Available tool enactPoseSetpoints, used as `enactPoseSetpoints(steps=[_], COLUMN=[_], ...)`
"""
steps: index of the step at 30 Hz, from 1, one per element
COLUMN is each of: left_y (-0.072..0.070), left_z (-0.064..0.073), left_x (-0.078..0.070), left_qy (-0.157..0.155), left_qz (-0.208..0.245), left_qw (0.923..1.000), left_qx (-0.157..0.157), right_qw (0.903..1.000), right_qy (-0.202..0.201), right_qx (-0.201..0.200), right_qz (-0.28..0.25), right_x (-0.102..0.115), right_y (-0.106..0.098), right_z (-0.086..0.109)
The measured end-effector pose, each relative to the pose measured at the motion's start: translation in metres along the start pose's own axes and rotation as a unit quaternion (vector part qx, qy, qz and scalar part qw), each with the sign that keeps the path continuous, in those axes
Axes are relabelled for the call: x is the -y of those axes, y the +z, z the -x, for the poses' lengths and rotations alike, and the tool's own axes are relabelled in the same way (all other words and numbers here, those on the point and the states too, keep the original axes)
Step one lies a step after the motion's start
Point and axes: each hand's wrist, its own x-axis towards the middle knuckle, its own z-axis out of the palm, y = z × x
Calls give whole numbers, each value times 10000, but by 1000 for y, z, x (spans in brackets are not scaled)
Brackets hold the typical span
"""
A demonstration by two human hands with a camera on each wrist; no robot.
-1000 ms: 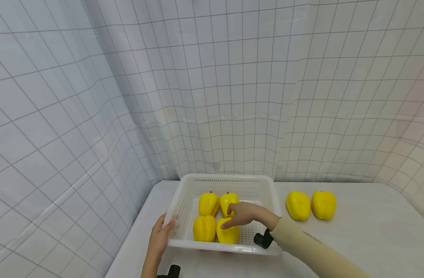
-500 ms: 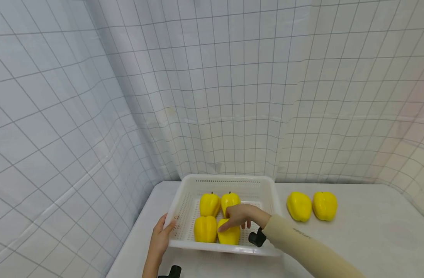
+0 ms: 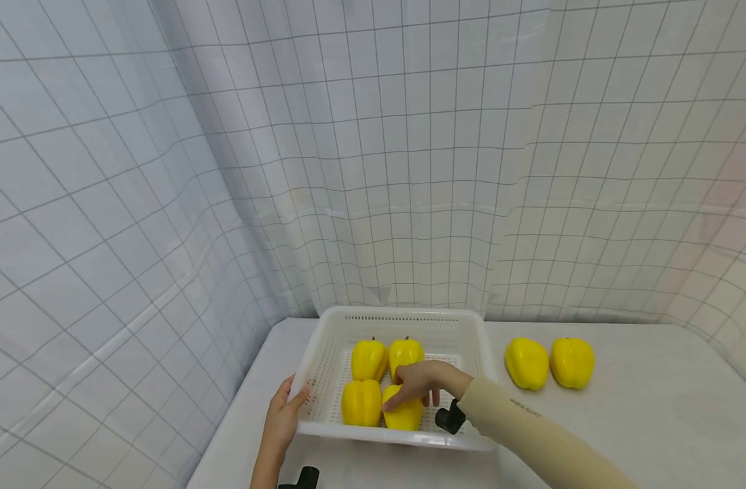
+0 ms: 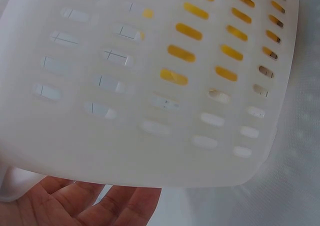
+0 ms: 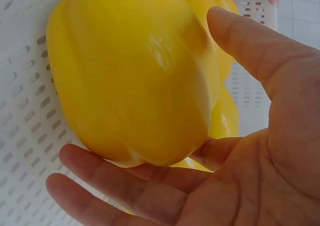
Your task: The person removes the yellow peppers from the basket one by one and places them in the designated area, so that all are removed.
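Observation:
A white plastic basket (image 3: 422,440) with slotted walls holds several yellow bell peppers in two rows. My left hand (image 3: 280,420) grips its left side, thumb over the rim; in the left wrist view the curled fingers (image 4: 135,206) lie at the basket's edge. Inside the basket, my right hand (image 3: 423,379) is around the front right bell pepper (image 3: 405,418). The right wrist view has this bell pepper (image 5: 130,80) between the thumb and nearly straight fingers of my right hand (image 5: 250,161). How firmly they touch it is hard to see.
Two more bell peppers, one left (image 3: 526,364) and one right (image 3: 571,363), stand side by side on the white table (image 3: 642,407), right of the basket. A grid-patterned white curtain (image 3: 410,170) hangs behind and along the sides.
My right hand has come down from above the front right bell pepper to around it, fingers on its right side. The left hand and basket stay put.

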Motion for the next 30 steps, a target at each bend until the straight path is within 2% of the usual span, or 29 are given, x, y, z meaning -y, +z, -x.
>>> enactPoseSetpoints(steps=[14,30], left_y=[-1,-1], left_z=[0,2], left_x=[1,0], left_qy=[42,77], left_qz=[36,22], left_qw=[10000,10000], left_qx=[37,21], right_qw=[9997,9984], right_qy=[-40,-357], right_qx=[142,-70], right_qz=[-206,-444], right_x=[-7,-13], right_y=[1,-1], right_z=[-5,-2])
